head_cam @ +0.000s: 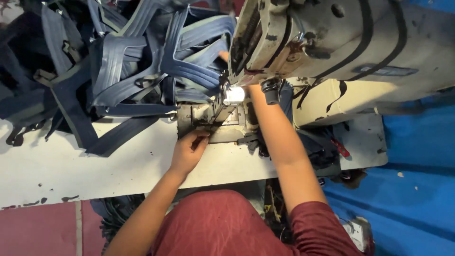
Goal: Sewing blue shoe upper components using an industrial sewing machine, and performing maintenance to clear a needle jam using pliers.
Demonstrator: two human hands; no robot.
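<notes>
Two hands were at the sewing machine (332, 52). The left hand (188, 150) lay on the white tabletop (71, 166) just in front of the metal needle plate (222, 123), fingers curled together and pinching a dark strip (201, 138) at the plate's near edge. The right hand reached under the machine head toward the lit needle area; its fingers were hidden there, so I could not tell whether they were spread or closed. A heap of blue straps (142, 61) lay piled on the tabletop to the left, touching the plate's far side. Feeding well here would seem to need the pinched strip kept flat and straight toward the needle, with fingertips clear of it.
</notes>
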